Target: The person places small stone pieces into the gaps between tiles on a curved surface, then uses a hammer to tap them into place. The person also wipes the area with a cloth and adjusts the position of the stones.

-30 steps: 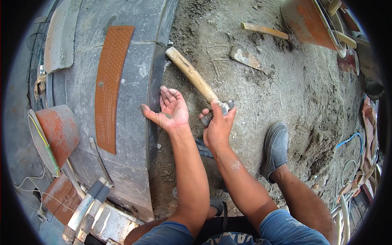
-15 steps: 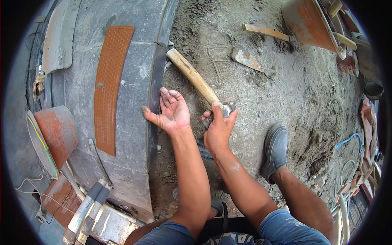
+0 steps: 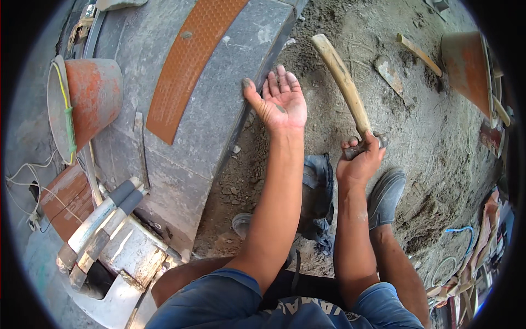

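Note:
In my right hand (image 3: 360, 162) is a hammer (image 3: 344, 85), gripped by its metal head so that the wooden handle points away and to the left. Fingers and thumb close round the head and partly hide it. My left hand (image 3: 284, 101) is palm up with fingers stretched out, holding nothing; grey smudges mark the palm and thumb. It hovers by the edge of a grey stone slab (image 3: 219, 82). On that slab lies a curved orange-brown strip with a honeycomb texture (image 3: 189, 66).
Left of the slab, an orange bucket (image 3: 93, 98) lies tipped beside cables and tools with grey handles (image 3: 112, 211). Rough sandy ground at right holds a flat trowel-like blade (image 3: 390, 77), a wooden stick (image 3: 419, 55) and another bucket (image 3: 466, 68). Dark cloth (image 3: 318, 192) lies between my arms.
My view has swung, so the slab now slants across the left. The hammer has moved further from my left hand, its handle standing steeper. The left palm stays open.

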Demonstrator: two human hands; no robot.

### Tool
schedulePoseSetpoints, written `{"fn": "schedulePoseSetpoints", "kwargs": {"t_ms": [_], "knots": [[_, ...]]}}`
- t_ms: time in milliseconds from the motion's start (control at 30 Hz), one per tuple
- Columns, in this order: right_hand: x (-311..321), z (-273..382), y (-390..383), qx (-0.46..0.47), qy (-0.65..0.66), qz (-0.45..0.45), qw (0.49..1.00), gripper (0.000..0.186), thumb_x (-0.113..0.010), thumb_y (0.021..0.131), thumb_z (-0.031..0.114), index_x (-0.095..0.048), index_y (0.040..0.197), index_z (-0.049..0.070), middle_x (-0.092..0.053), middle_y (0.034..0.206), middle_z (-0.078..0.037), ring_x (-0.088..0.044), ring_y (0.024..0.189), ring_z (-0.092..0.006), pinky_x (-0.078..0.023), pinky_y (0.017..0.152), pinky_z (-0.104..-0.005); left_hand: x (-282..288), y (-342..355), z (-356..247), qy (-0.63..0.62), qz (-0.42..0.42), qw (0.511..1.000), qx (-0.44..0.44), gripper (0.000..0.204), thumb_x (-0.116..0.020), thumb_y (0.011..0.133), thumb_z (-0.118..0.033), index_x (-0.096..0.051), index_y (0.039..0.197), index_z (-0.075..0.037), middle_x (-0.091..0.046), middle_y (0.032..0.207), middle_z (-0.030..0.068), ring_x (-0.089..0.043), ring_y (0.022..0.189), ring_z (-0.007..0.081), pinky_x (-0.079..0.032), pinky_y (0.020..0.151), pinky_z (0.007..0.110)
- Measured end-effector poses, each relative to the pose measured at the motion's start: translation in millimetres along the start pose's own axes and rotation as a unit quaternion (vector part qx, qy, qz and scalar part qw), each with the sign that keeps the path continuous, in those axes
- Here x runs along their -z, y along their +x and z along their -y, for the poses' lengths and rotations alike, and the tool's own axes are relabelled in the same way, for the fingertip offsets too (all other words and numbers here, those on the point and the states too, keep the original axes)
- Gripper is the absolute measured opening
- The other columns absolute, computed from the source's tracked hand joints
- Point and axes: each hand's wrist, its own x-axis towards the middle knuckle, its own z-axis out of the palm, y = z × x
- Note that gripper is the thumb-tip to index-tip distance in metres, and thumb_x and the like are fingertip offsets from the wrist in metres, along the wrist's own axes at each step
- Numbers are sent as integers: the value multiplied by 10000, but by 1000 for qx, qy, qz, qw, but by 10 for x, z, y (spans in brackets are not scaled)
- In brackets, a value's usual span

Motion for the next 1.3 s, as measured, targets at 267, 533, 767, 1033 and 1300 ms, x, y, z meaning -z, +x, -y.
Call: {"fn": "schedulePoseSetpoints", "kwargs": {"t_ms": [267, 533, 767, 1033, 1300], "knots": [[502, 254, 56, -45, -129, 34, 990, 219, -627, 861, 187, -438, 949, 120, -488, 743, -32, -456, 472, -121, -374, 410, -282, 832, -583, -366, 340, -113, 906, -225, 334, -684, 864, -250, -508, 1048, -34, -569, 879, 37, -534, 777, 125, -432, 680, 254], [326, 602, 424, 14, -450, 302, 840, 199, -700, 844, 211, -560, 839, 69, -534, 629, -10, -408, 373, -77, -301, 336, -227, 1862, -622, -1288, 633, -191, 601, -448, 193, -635, 908, -156, -529, 935, 4, -600, 821, 73, -551, 681, 151, -455, 625, 292], [-387, 825, 859, 226, -688, 371, 582, 233, -694, 773, 202, -646, 919, 28, -639, 727, -119, -640, 668, -254, -513, 625, -364, 1340, -1029, -1037, 757, 131, 362, -528, 339, -730, 770, -199, -520, 999, -64, -524, 1026, 129, -484, 989, 326, -373, 849, 485], [-1137, 166, 470, 343, -509, 359, 703, 309, -552, 810, 105, -678, 1080, 25, -679, 939, -221, -661, 840, -348, -516, 788, -416, -181, -575, -1159, 770, 288, 119, -557, 393, -754, 729, -185, -606, 1083, -99, -530, 1167, 150, -471, 1126, 340, -373, 948, 480], [-1794, -708, 841, -22, -265, 244, 933, 312, -520, 854, 134, -689, 1107, 66, -705, 1000, -125, -672, 823, -249, -519, 701, -359, -909, 29, -535, 777, 357, 5, -519, 453, -724, 763, -204, -608, 1190, -108, -508, 1252, 150, -440, 1182, 333, -361, 983, 472]]}}
